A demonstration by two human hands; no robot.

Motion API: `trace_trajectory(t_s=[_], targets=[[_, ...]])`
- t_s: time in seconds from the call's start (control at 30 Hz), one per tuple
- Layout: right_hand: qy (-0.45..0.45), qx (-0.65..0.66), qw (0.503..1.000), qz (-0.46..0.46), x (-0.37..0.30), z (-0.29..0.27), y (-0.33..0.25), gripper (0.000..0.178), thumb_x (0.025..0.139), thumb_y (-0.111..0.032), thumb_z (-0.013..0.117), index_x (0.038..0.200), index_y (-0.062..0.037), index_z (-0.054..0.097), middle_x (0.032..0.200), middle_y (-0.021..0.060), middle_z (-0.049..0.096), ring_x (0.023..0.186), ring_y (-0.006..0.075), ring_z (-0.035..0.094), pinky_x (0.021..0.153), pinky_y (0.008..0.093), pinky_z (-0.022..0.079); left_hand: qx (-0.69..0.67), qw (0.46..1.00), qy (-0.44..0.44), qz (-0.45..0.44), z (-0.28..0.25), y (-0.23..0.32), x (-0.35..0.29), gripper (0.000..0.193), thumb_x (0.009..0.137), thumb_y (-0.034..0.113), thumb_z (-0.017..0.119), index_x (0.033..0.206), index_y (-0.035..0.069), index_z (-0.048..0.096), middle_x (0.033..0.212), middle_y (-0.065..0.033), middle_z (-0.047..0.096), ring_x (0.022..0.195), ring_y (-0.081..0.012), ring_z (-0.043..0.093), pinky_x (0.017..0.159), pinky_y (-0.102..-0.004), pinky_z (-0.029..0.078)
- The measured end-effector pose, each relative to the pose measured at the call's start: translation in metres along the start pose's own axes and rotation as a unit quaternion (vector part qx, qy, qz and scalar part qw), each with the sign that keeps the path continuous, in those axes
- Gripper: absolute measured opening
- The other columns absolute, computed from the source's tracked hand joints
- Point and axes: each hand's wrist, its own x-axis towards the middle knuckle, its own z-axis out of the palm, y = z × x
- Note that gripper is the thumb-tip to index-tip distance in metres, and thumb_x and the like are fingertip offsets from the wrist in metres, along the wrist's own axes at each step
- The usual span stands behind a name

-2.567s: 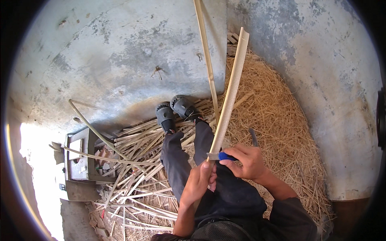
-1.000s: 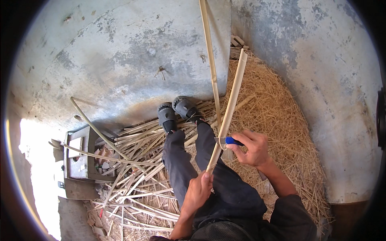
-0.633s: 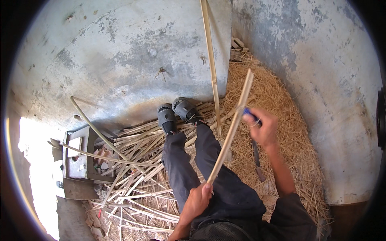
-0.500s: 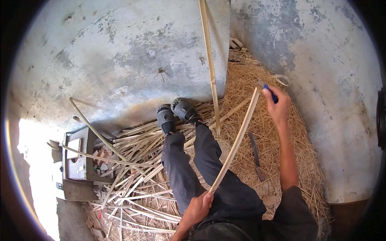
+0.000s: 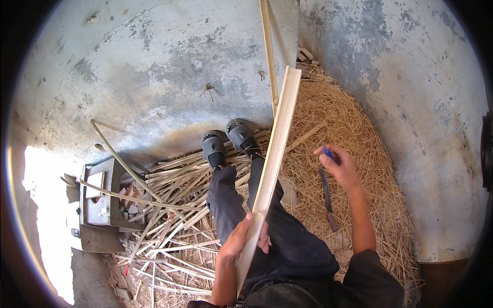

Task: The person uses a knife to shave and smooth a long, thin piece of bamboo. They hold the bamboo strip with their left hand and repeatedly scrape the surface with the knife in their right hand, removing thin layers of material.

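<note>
My left hand (image 5: 237, 239) is closed around the lower part of a long split bamboo strip (image 5: 273, 146), its pale hollow side showing. The strip rises at a slant over my legs, its far end in front of the wall. My right hand (image 5: 343, 169) is held apart from the strip, to its right, fingers closed on a small blue tool (image 5: 328, 153). Most of that tool is hidden in the grip, so its kind is unclear. Below that hand a long dark-bladed knife (image 5: 326, 192) lies on the straw-like shavings.
Fine shavings (image 5: 370, 205) heap along the right wall. Many pale strips (image 5: 174, 179) lie in a pile on the left, by a grey wooden box (image 5: 105, 197). One upright bamboo strip (image 5: 268, 46) leans on the wall. My shoes (image 5: 213, 146) stand near the wall's foot.
The strip in my left hand has swung upward and left and turned to show its broad hollow face. My right hand has come down and left with the blue tool.
</note>
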Motion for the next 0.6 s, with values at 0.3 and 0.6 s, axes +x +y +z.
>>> trace_trajectory(t_s=[0.3,0.6], targets=[[-0.068,0.196,0.978,0.039,-0.016,0.054,-0.006,0.030,0.101,-0.023,0.079,0.120,0.0010,0.076,0.094,0.0011,0.074,0.085,0.0080,0.068,0.079,0.0258,0.052,-0.020,0.998,-0.019,-0.054,0.014,-0.005,0.026,0.074,0.118,0.057,0.020,0.104,-0.003,0.061,0.075,-0.0156,0.061,0.070,-0.0338,0.069,0.073,-0.0455,0.062],[-0.034,0.188,0.980,0.049,-0.016,0.057,-0.011,0.028,0.098,-0.015,0.080,0.117,0.0049,0.075,0.097,0.0040,0.077,0.087,0.0094,0.071,0.081,0.0264,0.057,0.068,0.996,0.020,0.060,0.031,0.010,0.036,0.068,0.119,0.050,0.028,0.131,-0.010,0.059,0.096,-0.0224,0.073,0.094,-0.0368,0.078,0.090,-0.0465,0.065]])
